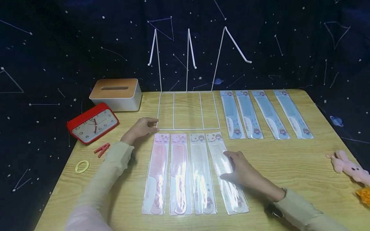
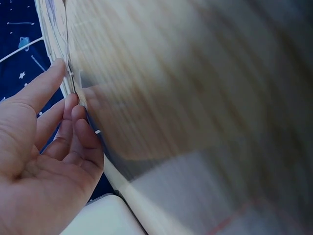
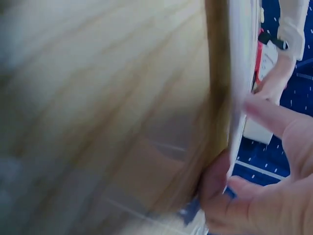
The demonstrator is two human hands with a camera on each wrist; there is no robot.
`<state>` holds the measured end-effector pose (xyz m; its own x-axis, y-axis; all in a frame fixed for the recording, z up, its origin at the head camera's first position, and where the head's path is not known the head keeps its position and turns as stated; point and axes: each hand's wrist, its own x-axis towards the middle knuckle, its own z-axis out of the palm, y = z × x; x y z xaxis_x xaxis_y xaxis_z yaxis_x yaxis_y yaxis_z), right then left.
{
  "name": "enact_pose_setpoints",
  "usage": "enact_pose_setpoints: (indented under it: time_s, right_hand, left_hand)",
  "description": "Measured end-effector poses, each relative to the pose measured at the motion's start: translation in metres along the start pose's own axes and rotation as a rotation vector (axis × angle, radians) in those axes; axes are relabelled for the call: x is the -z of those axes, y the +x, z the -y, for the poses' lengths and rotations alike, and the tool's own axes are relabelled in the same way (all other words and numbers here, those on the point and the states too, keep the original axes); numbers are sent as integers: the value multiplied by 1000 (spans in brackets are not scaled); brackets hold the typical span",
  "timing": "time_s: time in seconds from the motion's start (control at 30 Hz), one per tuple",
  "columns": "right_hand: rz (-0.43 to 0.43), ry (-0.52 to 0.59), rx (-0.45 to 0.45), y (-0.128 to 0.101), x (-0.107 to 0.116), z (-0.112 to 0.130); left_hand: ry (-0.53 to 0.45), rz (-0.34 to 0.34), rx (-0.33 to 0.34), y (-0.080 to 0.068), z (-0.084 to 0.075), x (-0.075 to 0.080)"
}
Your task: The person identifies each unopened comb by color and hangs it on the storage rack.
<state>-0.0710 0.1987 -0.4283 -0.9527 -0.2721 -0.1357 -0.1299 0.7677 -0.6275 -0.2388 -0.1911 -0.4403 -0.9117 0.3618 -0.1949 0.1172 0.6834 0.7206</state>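
The right grip (image 1: 241, 171) pinches the rightmost packaged white comb (image 1: 226, 173) in the near row on the desk (image 1: 289, 160), thumb under its edge. The left grip (image 1: 143, 126), fingers relaxed, touches the white wire rack (image 1: 188, 110) at its front left corner. Four blue combs (image 1: 264, 114) lie beside the rack.

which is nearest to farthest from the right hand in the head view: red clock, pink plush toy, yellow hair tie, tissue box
From the right hand:
1. Pink plush toy, at the table's right edge.
2. Tissue box, back left.
3. Red clock, left, and yellow hair tie, front left: too close to call.
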Motion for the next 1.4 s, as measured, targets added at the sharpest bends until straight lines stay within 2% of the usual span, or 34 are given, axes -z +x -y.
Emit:
enact_pose_setpoints:
  time_s: [0.1,0.23,0.37,0.63,0.83,1.1,1.27,1.4]
  right_hand:
    - [26,64,21,1,4,-4]
    - [60,204,50,2,13,-1]
    - [37,288,118,4,31,11]
    - [-121,334,383,24,68,54]
    - [-162,424,545,50,79,95]
    - [-152,382,701,90,85,144]
    - [-150,312,699,102,85,157]
    - [-152,318,697,111,81,157]
  left_hand:
    - [-14,8,5,0,0,0]
    - [-2,3,7,0,1,0]
    - [10,-7,6,0,0,0]
    - [3,-17,13,0,-2,0]
    - [-6,-7,26,0,-3,1]
    - [12,-2,6,1,-3,2]
    - [21,14,9,1,-3,2]
    - [17,15,28,0,-4,2]
